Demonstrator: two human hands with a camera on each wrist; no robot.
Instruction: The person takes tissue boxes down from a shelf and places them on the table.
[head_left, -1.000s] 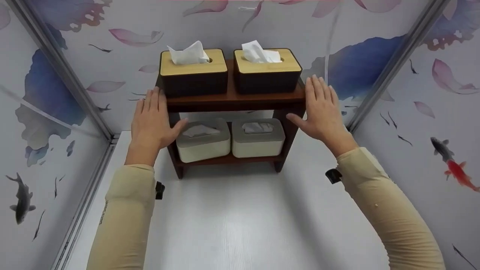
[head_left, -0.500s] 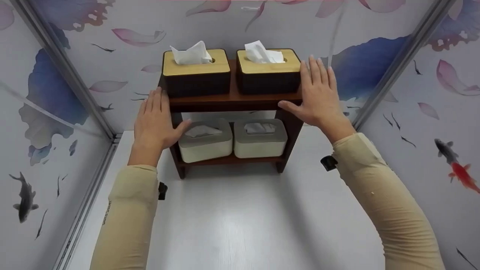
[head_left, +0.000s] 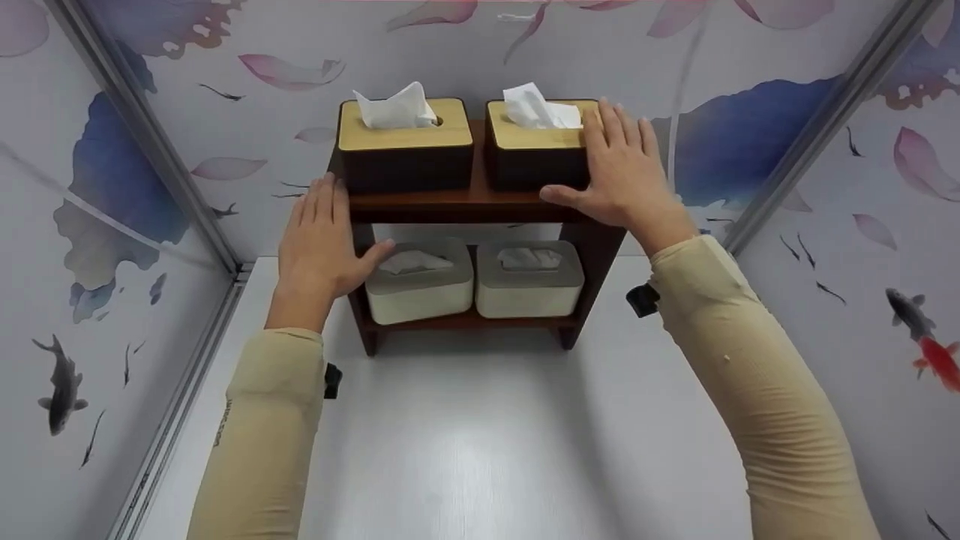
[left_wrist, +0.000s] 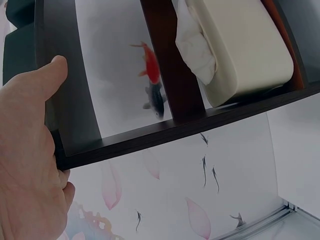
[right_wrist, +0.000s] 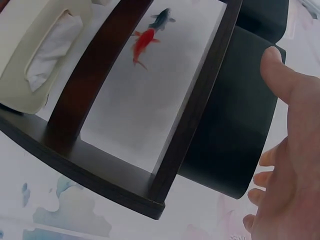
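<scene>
A dark brown wooden shelf (head_left: 420, 204) stands against the back wall with two black tissue boxes with light wood lids on top. My left hand (head_left: 319, 244) lies at the shelf's left side in the head view, fingers straight and thumb spread forward; the left wrist view has its thumb at the shelf's top edge. In the head view my right hand (head_left: 624, 180) overlaps the right end of the right tissue box (head_left: 532, 166), fingers straight, thumb spread along its front. The right wrist view shows this palm facing the box's dark side (right_wrist: 225, 120). The left tissue box (head_left: 405, 169) sits beside it.
Two cream tissue boxes with grey lids, one left (head_left: 420, 300) and one right (head_left: 529, 300), sit on the lower board. White floor (head_left: 465, 427) spreads in front. Panels printed with fish and petals enclose the shelf, with a metal rail (head_left: 169, 405) along the left.
My right hand has moved left and up from the shelf's right side to the right tissue box. The left hand stays at the shelf's left side. The view has shifted slightly.
</scene>
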